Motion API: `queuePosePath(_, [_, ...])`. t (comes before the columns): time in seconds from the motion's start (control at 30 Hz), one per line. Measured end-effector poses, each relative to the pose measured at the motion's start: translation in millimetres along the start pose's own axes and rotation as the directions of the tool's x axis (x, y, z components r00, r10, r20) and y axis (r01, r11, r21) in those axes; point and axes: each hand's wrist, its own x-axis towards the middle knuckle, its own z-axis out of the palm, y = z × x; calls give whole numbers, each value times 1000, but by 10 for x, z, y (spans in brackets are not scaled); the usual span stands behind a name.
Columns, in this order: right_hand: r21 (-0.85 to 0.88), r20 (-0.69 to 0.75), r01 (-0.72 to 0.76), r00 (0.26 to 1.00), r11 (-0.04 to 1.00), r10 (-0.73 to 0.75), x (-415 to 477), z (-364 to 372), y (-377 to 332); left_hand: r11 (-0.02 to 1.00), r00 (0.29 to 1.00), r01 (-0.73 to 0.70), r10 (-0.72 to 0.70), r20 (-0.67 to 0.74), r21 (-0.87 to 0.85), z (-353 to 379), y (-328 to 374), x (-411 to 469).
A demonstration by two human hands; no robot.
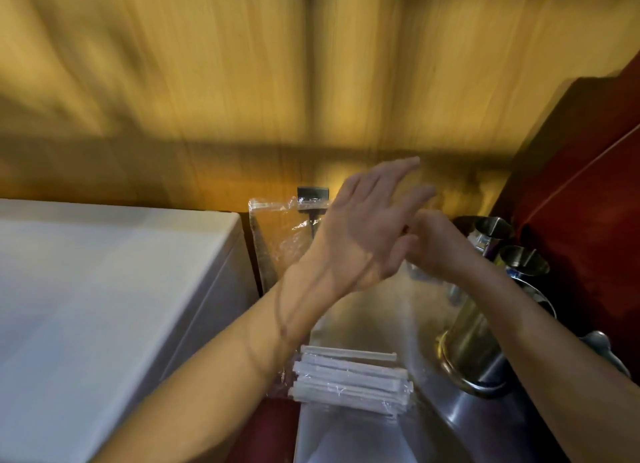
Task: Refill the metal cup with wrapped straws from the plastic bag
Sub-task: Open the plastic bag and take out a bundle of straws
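A bundle of white wrapped straws lies in clear plastic on the steel counter, just below my left forearm. A tall metal cup stands to its right, partly under my right forearm. My left hand is raised above the counter with flat, spread fingers and holds nothing. Its palm touches my right hand, whose fingers are curled. The left hand and motion blur hide what, if anything, the right hand holds. A clear plastic bag stands behind my left wrist.
Two smaller metal cups stand at the back right against a dark red wall. A white box-like appliance fills the left side. A yellow wooden wall rises behind.
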Motion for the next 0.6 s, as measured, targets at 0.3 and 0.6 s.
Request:
queuePosePath(0.3, [200,-103,-106,986,974,128,-173,-200,105,982,886,175,-191,424,75,-56,-211,393])
queuePosePath(0.6, [560,-126,-213,933,800,337,-523,-27,380,984,940,177,-169,297,1,-317,-295,530])
